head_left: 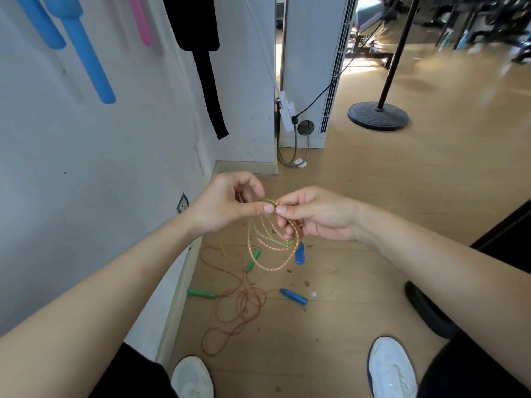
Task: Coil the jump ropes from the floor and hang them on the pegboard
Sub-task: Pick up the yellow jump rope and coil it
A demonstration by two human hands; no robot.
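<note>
between left hand (227, 202) and right hand (319, 214), a coiled rope (273, 251) sits pinched (blue handle (299, 254) dangling).

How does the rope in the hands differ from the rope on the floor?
The held rope is gathered in loops, pinched by the left hand and right hand; the floor rope sprawls loose. The held rope looks pale and speckled; the floor rope plain reddish-brown. Both are thin cords.

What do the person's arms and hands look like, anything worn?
No gloves, rings, watch or wristbands on left hand or right hand. No sleeves in frame on left forearm or right forearm. Below: black fabric clothing, white shoes.
</note>
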